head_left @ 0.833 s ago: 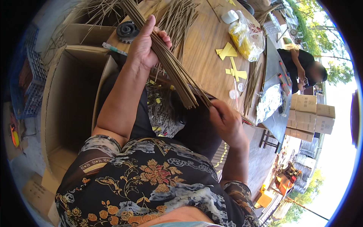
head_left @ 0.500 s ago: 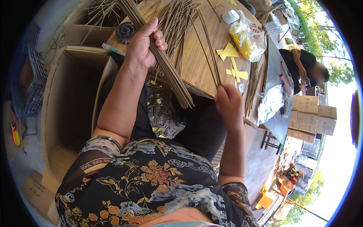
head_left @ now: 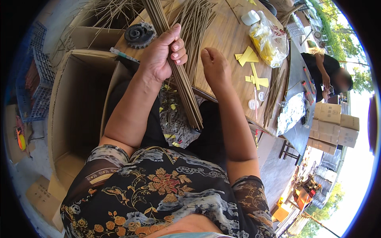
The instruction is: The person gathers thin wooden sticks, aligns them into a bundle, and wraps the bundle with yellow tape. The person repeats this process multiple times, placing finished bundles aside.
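A thick bundle of thin brown sticks (head_left: 185,93), like incense sticks, is wrapped in the fingers of my left hand (head_left: 163,53). It slants from the top of the view down over my lap, its lower ends gathered close together. To its right, my right hand (head_left: 216,69) is closed in a fist over the wooden table (head_left: 234,93), with no stick showing from it. A loose heap of the same sticks (head_left: 196,23) lies on the table just beyond my hands.
Yellow paper strips (head_left: 254,77), a clear bag of yellow pieces (head_left: 266,43) and a white roll (head_left: 251,18) lie on the table. A dark round coil (head_left: 139,35) sits left. An open cardboard box (head_left: 75,115) stands at my left. A co-worker (head_left: 325,71) works at far right.
The two sticks that my right hand held are gone from it. That hand has moved up and left, toward the bundle. My left hand and its bundle have shifted slightly right and down.
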A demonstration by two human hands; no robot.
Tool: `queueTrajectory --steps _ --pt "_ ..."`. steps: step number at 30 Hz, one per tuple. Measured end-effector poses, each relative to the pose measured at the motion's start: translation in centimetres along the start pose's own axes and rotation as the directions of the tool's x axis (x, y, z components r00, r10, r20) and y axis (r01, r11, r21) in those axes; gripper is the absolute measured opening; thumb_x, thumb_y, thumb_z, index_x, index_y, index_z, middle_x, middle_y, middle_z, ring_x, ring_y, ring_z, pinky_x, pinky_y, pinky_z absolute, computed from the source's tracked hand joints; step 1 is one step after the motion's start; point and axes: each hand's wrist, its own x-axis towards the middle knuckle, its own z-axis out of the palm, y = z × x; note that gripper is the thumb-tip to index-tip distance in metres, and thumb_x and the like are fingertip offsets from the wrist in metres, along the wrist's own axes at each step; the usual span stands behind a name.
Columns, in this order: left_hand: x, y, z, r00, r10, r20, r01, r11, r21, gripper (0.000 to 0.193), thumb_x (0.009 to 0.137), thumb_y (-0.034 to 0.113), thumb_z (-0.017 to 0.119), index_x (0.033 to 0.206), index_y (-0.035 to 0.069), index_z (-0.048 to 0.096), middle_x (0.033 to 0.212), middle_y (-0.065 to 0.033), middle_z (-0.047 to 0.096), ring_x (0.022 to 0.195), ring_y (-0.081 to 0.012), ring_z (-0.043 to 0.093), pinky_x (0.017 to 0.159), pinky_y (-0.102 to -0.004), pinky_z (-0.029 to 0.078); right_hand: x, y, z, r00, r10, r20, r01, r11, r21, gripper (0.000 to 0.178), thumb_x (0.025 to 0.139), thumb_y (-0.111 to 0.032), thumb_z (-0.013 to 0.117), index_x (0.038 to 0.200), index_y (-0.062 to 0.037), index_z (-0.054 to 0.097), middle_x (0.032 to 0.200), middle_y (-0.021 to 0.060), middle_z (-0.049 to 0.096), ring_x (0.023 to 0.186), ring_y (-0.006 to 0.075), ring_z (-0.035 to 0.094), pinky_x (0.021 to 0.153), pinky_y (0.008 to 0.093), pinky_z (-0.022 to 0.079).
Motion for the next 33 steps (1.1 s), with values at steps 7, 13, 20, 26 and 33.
queueTrajectory --steps 7,13,20,26,33 --pt "-0.6 -1.9 1.1 0.959 -0.118 0.256 0.124 0.992 -0.01 0.027 0.09 0.029 0.049 0.07 0.011 0.043 0.051 0.0044 0.039 0.037 -0.0047 0.035 0.035 -0.0189 0.029 -6.8 -4.6 -3.2 0.547 -0.034 0.836 -0.795 0.292 0.532 0.025 0.084 -0.024 0.061 0.083 0.0 0.054 0.067 0.0054 0.058 0.06 0.0135 0.058 0.055 0.0257 0.047" --pt "-0.2 -2.5 1.4 0.991 0.064 -0.114 -0.039 0.978 0.205 0.024 0.083 0.027 0.061 0.068 0.013 0.048 0.056 0.0037 0.047 0.045 -0.0081 0.044 0.045 -0.0221 0.04 -8.9 -3.7 -2.2 0.83 0.196 0.522 -0.339 0.921 0.194 0.019 0.084 -0.019 0.058 0.081 -0.003 0.047 0.059 0.0019 0.052 0.046 0.0114 0.051 0.044 0.0255 0.043" --pt "-0.3 -2.4 1.0 0.997 -0.062 0.049 0.061 0.998 0.014 0.025 0.088 0.027 0.055 0.07 0.012 0.045 0.053 0.005 0.04 0.041 -0.0036 0.037 0.039 -0.0182 0.031 -9.6 -3.7 -3.3 0.585 0.175 0.792 -0.717 0.567 0.405 0.023 0.083 -0.021 0.06 0.081 -0.0035 0.047 0.059 0.0005 0.05 0.047 0.0094 0.05 0.043 0.0233 0.041" --pt "-0.8 -3.2 1.8 0.997 -0.015 -0.072 0.028 0.982 0.187 0.026 0.085 0.027 0.058 0.069 0.012 0.047 0.054 0.0043 0.045 0.043 -0.0043 0.04 0.04 -0.0195 0.034 -9.4 -3.5 -2.2 0.715 0.212 0.667 -0.59 0.695 0.411 0.022 0.085 -0.022 0.058 0.079 -0.0043 0.046 0.057 0.0009 0.049 0.045 0.0095 0.049 0.041 0.0235 0.04" --pt "0.4 -1.4 -0.4 0.993 -0.075 0.093 0.076 0.997 -0.007 0.027 0.087 0.03 0.055 0.07 0.01 0.047 0.053 0.004 0.044 0.042 -0.0051 0.04 0.041 -0.0192 0.035 -9.2 -4.3 -3.4 0.494 0.154 0.856 -0.822 0.402 0.402 0.022 0.087 -0.021 0.054 0.076 -0.0046 0.045 0.051 -0.0004 0.044 0.039 0.0086 0.042 0.037 0.0225 0.034"
